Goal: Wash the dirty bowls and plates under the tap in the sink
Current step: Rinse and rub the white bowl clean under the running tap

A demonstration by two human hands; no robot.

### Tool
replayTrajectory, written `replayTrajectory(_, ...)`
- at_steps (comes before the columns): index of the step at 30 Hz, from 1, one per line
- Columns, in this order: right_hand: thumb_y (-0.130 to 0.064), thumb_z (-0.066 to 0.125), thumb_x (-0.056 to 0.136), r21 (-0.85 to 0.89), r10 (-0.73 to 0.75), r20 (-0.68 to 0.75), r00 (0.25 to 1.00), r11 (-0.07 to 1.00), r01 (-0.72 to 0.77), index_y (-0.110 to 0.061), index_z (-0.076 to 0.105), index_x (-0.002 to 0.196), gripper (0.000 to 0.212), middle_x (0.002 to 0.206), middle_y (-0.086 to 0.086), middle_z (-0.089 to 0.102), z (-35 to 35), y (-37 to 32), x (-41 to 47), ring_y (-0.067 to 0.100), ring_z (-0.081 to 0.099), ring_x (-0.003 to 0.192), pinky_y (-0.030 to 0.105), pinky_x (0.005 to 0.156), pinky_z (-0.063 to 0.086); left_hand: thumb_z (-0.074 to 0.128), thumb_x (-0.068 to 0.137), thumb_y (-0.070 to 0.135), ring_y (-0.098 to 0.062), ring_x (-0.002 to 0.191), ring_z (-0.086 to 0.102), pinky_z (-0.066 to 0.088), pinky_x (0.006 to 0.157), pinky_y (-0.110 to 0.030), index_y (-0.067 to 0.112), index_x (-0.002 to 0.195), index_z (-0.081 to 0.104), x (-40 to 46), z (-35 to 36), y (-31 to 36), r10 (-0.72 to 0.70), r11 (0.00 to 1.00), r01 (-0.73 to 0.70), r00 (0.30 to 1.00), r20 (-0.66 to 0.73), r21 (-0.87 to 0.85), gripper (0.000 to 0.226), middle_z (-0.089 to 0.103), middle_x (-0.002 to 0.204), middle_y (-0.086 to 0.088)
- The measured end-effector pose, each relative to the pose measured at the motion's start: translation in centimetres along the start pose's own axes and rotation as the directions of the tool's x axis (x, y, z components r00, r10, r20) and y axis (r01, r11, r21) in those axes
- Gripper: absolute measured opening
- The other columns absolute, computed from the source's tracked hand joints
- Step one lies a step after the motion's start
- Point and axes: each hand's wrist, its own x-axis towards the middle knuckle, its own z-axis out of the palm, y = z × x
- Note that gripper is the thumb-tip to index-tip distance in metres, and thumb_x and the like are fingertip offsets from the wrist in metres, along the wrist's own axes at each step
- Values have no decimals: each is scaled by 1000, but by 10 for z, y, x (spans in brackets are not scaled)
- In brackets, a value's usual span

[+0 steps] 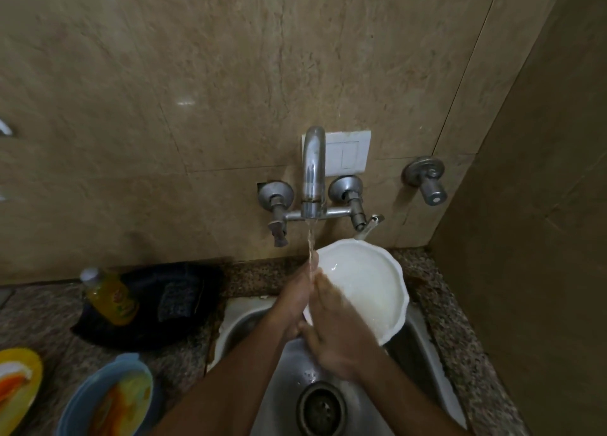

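A white plate [361, 291] is held tilted over the sink [282, 363], just below and right of the tap [313, 172], whose stream [310, 248] lands on the hands at the plate's left rim. The left hand [295, 297] is behind that rim, so whether its fingers curl on it I cannot tell. The right hand [338, 333] lies over the plate's near-left face, fingers fairly straight and pressed to it, blurred.

The likeliest slip is the wet plate sliding out, since neither hand plainly clamps it; it would drop into the steel basin and could chip. The far rim sits close to the tap's right valve [356, 205], so lifting it could knock it. Water striking the hands, not the plate, may splash onto the counter [460, 320]. On the near left, a blue bowl [105, 399] and a yellow plate [18, 386] are still soiled.
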Motion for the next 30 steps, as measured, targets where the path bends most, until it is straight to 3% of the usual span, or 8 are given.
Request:
replayTrajectory(4,-48,23,95,-46,-112,108,988,992,118,-24,-9,157,74,160,-11,-21,-1,21,-16,9,-10,151,36,123,2,56,90,61,-24,101,72,57,88,-40,22,119,69,2,-2,2,33,999,-33,999,3,-18,50,74,110,-7)
replayTrajectory(8,-40,28,93,55,-32,5,999,998,32,-20,-8,157,76,164,-3,-15,7,3,-4,15,-9,152,40,123,7,64,76,72,-27,103,71,55,94,-48,24,115,71,2,1,2,63,998,-63,998,-16,-3,62,74,110,-7)
replayTrajectory(12,-33,43,92,50,-110,27,994,993,109,-27,-7,157,82,163,-11,-11,2,15,-16,8,-4,151,35,123,7,55,95,50,-11,80,74,58,68,-26,20,106,72,-4,0,3,86,996,-88,993,-82,-12,36,78,86,4)
replayTrajectory(14,-32,44,90,45,-95,-9,995,994,95,-26,-10,157,86,164,-8,-12,5,9,-9,9,-7,151,38,123,8,54,96,48,-16,83,75,60,73,-31,18,106,72,-7,1,5,89,996,-90,991,-98,-2,36,78,87,0)
replayTrajectory(18,-36,49,86,196,-71,25,997,978,65,-35,-13,155,93,165,-7,13,13,1,-18,15,28,145,36,117,30,56,95,49,-26,98,72,58,83,-40,19,113,71,-13,-3,15,123,992,-126,986,-112,-20,38,76,103,-8)
replayTrajectory(22,-36,44,84,62,-86,-47,995,994,89,-25,-9,156,90,165,-2,-7,17,6,-10,15,-1,152,42,122,16,60,93,49,-24,97,72,57,89,-42,21,104,74,-14,-6,16,173,985,-173,975,-142,12,33,77,99,-4)
replayTrajectory(26,-24,61,82,145,-160,-24,987,976,162,-27,-2,158,99,166,-4,10,27,6,-13,13,19,150,41,120,26,60,93,47,-20,94,73,58,85,-37,21,105,73,-20,-10,16,183,983,-180,969,-169,30,31,77,96,0)
replayTrajectory(30,-23,66,80,-3,-133,-46,990,991,133,-15,5,158,99,165,3,0,34,9,-12,16,3,152,45,122,16,62,92,46,-17,94,72,57,81,-32,23,97,74,-25,-10,11,197,980,-190,958,-208,54,26,77,92,4)
